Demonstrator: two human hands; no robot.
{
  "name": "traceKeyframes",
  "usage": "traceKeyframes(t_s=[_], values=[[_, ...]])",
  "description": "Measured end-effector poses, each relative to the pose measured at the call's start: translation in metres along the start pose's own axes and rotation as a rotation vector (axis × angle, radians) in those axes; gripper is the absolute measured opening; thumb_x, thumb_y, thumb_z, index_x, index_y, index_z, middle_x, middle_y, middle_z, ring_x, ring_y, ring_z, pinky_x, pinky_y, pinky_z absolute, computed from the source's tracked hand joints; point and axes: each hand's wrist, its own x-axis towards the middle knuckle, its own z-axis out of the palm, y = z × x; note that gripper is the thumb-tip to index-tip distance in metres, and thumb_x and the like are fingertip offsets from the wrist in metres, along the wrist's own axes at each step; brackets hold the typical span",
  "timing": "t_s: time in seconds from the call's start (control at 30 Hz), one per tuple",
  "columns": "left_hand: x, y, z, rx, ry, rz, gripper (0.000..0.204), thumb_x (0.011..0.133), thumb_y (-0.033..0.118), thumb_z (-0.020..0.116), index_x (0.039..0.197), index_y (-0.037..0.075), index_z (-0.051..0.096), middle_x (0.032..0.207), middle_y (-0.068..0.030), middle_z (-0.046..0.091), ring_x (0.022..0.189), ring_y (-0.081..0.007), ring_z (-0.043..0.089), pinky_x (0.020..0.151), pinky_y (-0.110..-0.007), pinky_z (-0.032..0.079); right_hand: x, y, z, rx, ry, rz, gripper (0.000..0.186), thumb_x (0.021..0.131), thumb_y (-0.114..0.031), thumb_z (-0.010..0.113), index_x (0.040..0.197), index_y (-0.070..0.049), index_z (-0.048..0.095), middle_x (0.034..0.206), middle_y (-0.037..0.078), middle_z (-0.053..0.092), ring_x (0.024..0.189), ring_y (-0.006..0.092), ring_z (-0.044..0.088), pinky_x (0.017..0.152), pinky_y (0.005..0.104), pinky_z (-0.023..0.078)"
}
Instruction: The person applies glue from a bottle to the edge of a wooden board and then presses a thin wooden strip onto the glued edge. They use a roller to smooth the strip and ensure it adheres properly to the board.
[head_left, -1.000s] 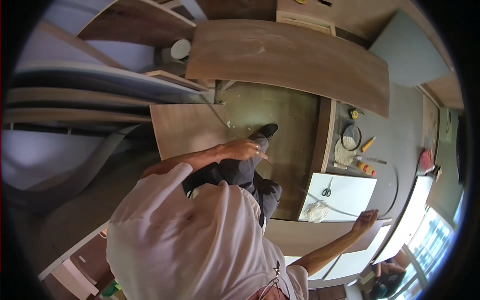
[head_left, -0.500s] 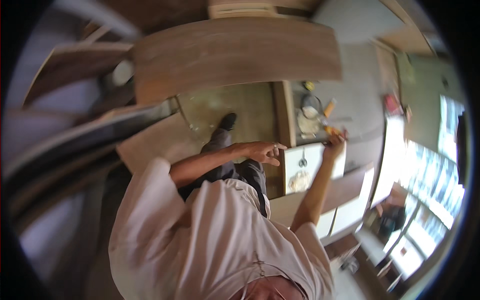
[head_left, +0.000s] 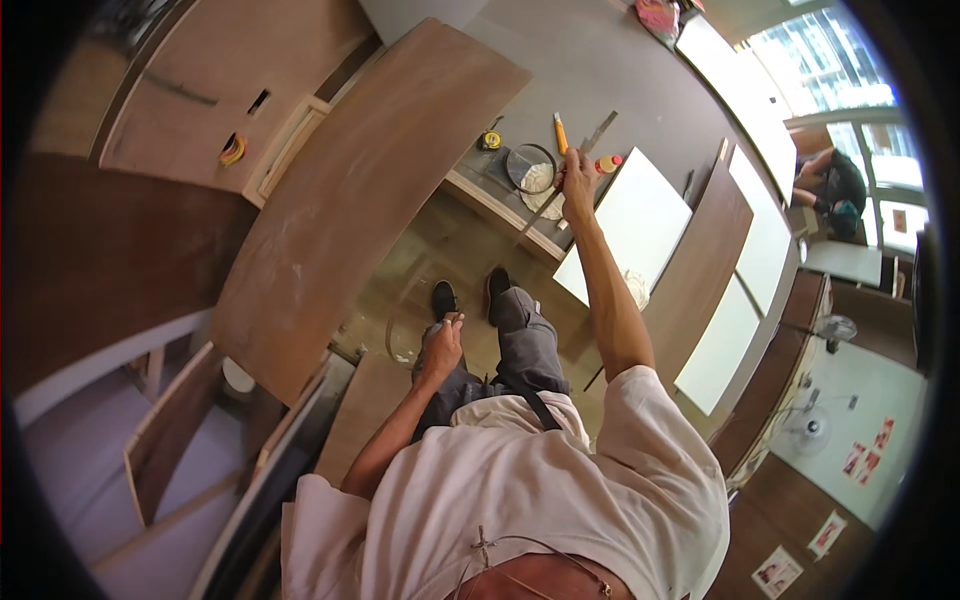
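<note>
My right hand (head_left: 577, 186) reaches far forward and is closed on a long metal ruler (head_left: 600, 133) that slants over a low wooden ledge (head_left: 500, 212). My left hand (head_left: 441, 346) hangs by my left knee, fingers curled around a short pencil-like thing (head_left: 455, 318). Beside the ruler lie a yellow utility knife (head_left: 560, 132), a small tape measure (head_left: 490, 140), a round dish with white paste (head_left: 531, 168) and a small red-capped bottle (head_left: 607, 163). My black shoes (head_left: 470, 292) stand on a glossy greenish floor.
A large brown board (head_left: 350, 190) leans to my left. White panels (head_left: 640, 215) and a dark brown plank (head_left: 703, 262) lie to the right. A standing fan (head_left: 832, 330) is at the far right, and another person (head_left: 828, 184) crouches near the window.
The view swung round. My right hand went from beside the white panel to the tool ledge and closed on the metal ruler. My left hand dropped toward my knee.
</note>
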Motion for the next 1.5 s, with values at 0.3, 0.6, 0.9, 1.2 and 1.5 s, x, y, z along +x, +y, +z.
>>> traceKeyframes(t_s=[0.3,0.6,0.9,1.2,1.5], values=[[0.077,-0.008,0.008,-0.165,-0.069,-0.081,0.047,0.108,0.033,0.035,0.14,0.0,0.047,0.136,-0.0209,0.054,0.127,-0.0334,0.052,0.106,-0.039,0.041,0.145,0.068,-0.031,-0.221,-0.452,0.373,0.049,0.097,-0.04,0.063,0.133,-0.007,0.062,0.091,-0.005,0.051,0.078,0.0056,0.044,0.062,0.021,0.037],[0.203,0.04,0.068,-0.437,-0.091,-0.578,0.047,0.108,0.036,0.04,0.143,0.005,0.044,0.148,-0.0103,0.047,0.136,-0.0201,0.043,0.111,-0.034,0.033,0.28,0.136,0.002,0.067,-0.375,0.415,0.045,0.092,-0.034,0.071,0.123,-0.003,0.063,0.088,-0.002,0.057,0.071,0.0063,0.054,0.067,0.0218,0.049],[0.259,0.026,0.096,-0.626,-0.119,-0.732,0.04,0.106,0.036,0.048,0.14,0.015,0.049,0.091,0.0032,0.048,0.091,-0.0085,0.048,0.089,-0.026,0.04,0.343,0.173,0.023,0.294,-0.264,0.452,0.056,0.087,-0.032,0.076,0.126,0.006,0.059,0.1,0.009,0.065,0.079,0.0125,0.061,0.07,0.0259,0.057],[0.285,0.042,0.099,-0.57,-0.134,-0.841,0.037,0.106,0.036,0.048,0.137,0.017,0.055,0.091,0.0048,0.052,0.091,-0.0061,0.05,0.091,-0.023,0.041,0.354,0.177,0.043,0.375,-0.176,0.47,0.049,0.088,-0.03,0.076,0.124,0.002,0.065,0.097,0.005,0.066,0.077,0.0109,0.06,0.068,0.026,0.056],[0.29,0.04,0.108,-0.624,-0.163,-0.908,0.038,0.106,0.036,0.048,0.139,0.017,0.053,0.096,0.0054,0.054,0.095,-0.0055,0.051,0.096,-0.024,0.039,0.363,0.185,0.042,0.395,-0.191,0.496,0.054,0.086,-0.029,0.078,0.126,0.004,0.063,0.099,0.008,0.067,0.078,0.0126,0.061,0.067,0.0264,0.057]])
